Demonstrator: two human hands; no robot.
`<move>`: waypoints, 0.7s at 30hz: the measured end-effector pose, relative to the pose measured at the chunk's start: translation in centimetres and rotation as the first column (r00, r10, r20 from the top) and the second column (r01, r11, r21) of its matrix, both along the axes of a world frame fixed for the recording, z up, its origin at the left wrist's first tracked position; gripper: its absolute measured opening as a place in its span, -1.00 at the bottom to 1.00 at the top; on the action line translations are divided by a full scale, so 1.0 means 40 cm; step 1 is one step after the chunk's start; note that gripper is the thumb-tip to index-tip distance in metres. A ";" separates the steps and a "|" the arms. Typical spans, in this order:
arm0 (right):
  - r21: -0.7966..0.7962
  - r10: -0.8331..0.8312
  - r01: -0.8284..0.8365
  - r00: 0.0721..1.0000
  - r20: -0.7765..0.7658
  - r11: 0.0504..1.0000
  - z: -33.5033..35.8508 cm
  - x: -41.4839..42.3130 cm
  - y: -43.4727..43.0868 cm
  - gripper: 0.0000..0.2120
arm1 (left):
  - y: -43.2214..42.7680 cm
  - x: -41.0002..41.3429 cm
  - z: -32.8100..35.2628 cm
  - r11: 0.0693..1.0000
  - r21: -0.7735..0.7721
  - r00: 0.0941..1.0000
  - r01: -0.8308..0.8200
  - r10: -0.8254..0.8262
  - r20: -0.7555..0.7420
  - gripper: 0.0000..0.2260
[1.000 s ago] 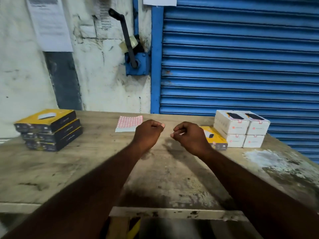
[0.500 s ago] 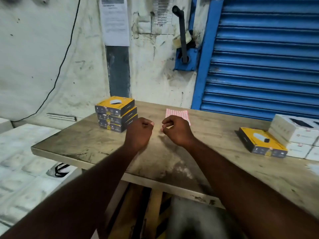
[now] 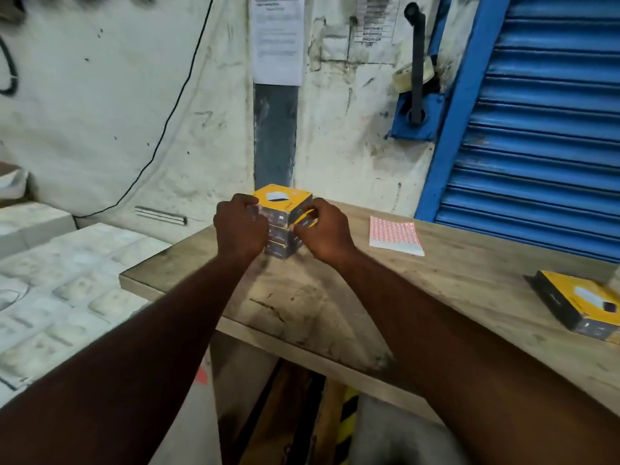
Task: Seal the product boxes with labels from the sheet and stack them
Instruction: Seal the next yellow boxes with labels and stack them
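Three-box stack (image 3: 280,213) gripped: left hand (image 3: 240,226), right hand (image 3: 323,231).

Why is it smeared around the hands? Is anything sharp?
Head view: left hand, right hand and the stack of yellow boxes show motion blur; the label sheet looks sharper; the lone yellow box at the right edge is smeared.
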State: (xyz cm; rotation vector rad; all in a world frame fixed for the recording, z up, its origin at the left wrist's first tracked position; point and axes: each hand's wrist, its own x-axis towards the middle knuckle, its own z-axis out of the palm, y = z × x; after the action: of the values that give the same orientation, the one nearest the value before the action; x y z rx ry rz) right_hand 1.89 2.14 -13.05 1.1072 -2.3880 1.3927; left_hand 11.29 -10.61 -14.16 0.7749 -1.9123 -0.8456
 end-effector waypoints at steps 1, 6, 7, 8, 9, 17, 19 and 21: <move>0.006 -0.001 0.001 1.000 0.004 1.000 -0.003 -0.004 -0.012 -0.70 | -0.009 -0.003 0.002 1.000 0.008 1.000 0.005 -0.005 0.016 -0.68; 0.056 0.004 -0.004 1.000 -0.003 0.998 -0.025 -0.030 -0.065 -0.59 | -0.052 -0.016 0.011 0.997 0.051 0.997 0.055 -0.057 0.042 -0.54; 0.064 0.009 -0.009 1.000 -0.008 0.998 -0.027 -0.034 -0.071 -0.56 | -0.063 -0.020 0.012 0.997 0.063 0.998 0.045 -0.047 0.031 -0.49; 0.066 0.014 -0.013 1.000 -0.015 0.998 -0.028 -0.037 -0.074 -0.53 | -0.073 -0.023 0.015 0.997 0.078 1.000 0.023 -0.025 0.019 -0.46; 0.059 0.015 -0.014 1.000 -0.018 0.998 -0.029 -0.041 -0.077 -0.51 | -0.086 -0.030 0.017 0.995 0.095 1.000 -0.002 0.001 0.007 -0.48; 0.044 -0.007 0.008 1.000 -0.019 0.999 -0.038 -0.052 -0.109 -0.50 | -0.119 -0.060 0.020 0.994 0.110 1.000 0.014 -0.015 0.003 -0.71; 0.012 -0.010 0.011 1.000 -0.020 1.000 -0.040 -0.053 -0.106 -0.52 | -0.110 -0.062 0.012 0.997 0.071 1.000 0.003 -0.002 -0.005 -0.72; -0.038 0.002 -0.002 1.000 -0.005 0.999 -0.042 -0.053 -0.094 -0.54 | -0.102 -0.062 0.004 0.999 0.047 1.000 -0.005 0.006 -0.019 -0.73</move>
State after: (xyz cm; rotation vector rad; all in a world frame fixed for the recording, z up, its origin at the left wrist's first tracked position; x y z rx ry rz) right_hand -0.21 -1.62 -14.71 1.1027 -2.3478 1.4278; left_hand 8.81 -14.70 -14.00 0.7976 -1.8789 -0.8948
